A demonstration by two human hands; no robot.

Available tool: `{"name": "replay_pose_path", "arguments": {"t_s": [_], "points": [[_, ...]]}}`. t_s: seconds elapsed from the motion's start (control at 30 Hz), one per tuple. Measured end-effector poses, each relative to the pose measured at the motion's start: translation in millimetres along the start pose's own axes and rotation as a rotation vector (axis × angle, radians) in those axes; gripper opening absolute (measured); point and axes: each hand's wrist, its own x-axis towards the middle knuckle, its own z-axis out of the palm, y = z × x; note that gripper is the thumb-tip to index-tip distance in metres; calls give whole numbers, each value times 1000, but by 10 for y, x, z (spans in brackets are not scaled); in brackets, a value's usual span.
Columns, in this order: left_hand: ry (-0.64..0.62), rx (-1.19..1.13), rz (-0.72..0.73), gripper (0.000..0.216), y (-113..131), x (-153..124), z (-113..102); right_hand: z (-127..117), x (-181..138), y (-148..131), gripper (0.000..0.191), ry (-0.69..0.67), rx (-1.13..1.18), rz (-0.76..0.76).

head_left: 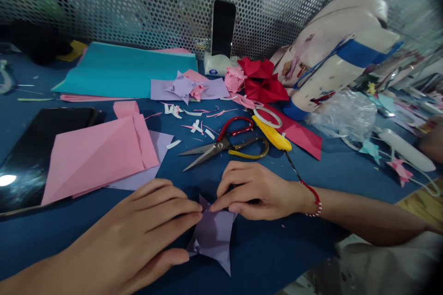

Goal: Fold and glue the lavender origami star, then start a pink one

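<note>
A small folded piece of lilac paper (pixel 212 235) with pointed corners lies on the blue table near the front edge. My left hand (pixel 138 230) comes in from the lower left, its fingers pressed on the paper's top edge and its thumb against the paper's left side. My right hand (pixel 252 191) reaches in from the right with a red bead bracelet on the wrist; its fingertips are pinched on the paper's upper point. The two hands' fingertips almost meet there.
Scissors with red and yellow handles (pixel 224 145) lie just behind my hands. Pink folded sheets (pixel 97 154) lie to the left over a dark tablet (pixel 31 156). Teal paper (pixel 128 71), red paper flowers (pixel 261 80), a propped phone (pixel 223 27), a tape ring (pixel 267 116) and a bag (pixel 339 50) stand farther back.
</note>
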Motion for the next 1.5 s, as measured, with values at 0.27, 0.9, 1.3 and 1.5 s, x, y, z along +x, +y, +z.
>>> {"name": "replay_pose_path", "arguments": {"t_s": [0.27,0.9,1.3,1.5], "points": [[-42,33,10,35,10,44,-13,-5,18,-22,41,-21,57,73],[-33,19,-173,34,155,-15,11,25,11,-34,35,-28,25,104],[-49,147,-188,41,237,-83,57,16,2,-18,37,-24,37,80],[-59,139,-188,40,229,-95,63,17,7,-16,38,-21,53,87]]}}
